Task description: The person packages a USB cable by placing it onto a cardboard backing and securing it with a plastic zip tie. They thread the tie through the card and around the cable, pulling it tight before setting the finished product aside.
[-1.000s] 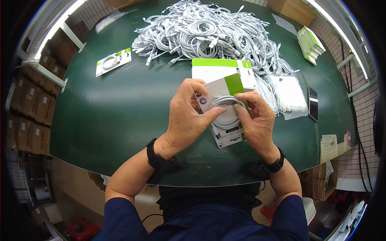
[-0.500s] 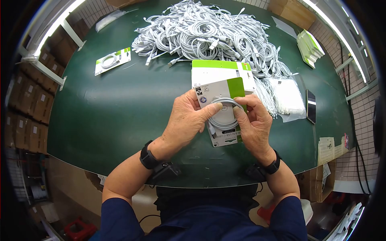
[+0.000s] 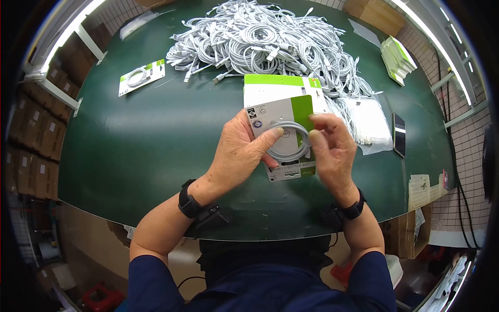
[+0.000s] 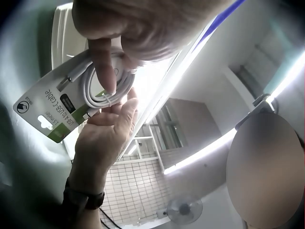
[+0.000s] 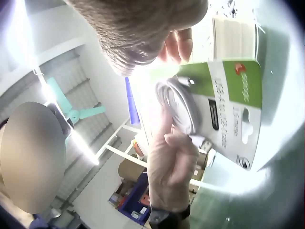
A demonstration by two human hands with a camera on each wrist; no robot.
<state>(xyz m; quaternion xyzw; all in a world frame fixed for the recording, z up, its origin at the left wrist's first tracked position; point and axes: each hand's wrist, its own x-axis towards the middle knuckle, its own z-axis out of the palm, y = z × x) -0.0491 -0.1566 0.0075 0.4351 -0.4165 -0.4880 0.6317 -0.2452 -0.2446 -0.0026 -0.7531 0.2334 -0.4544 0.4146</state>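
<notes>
In the head view the left hand (image 3: 236, 148) grips a white and green card (image 3: 270, 112) by its left side, its thumb pressing a coiled white cable (image 3: 283, 156) flat against the card. The right hand (image 3: 333, 151) is at the card's right edge, fingers bent and slightly blurred; a narrow gap seems to part it from the coil. Seen from the left wrist, the card (image 4: 57, 98) carries printed text and a hanging slot, with the coil (image 4: 88, 88) over its middle. The right wrist view shows the card's green end (image 5: 245, 86) and a metal connector near the coil (image 5: 188, 107).
Behind the hands lies a stack of cards (image 3: 260, 83), with a large heap of coiled cables (image 3: 260, 41) beyond. A carded cable (image 3: 141, 78) is at the left. To the right are a bag of white ties (image 3: 371, 122), a phone (image 3: 398, 135) and more folded cards (image 3: 397, 60).
The right hand has come off the coil and moved slightly right, its fingertips lifting from the card. The left hand keeps its thumb on the coil, and the card has shifted a little left.
</notes>
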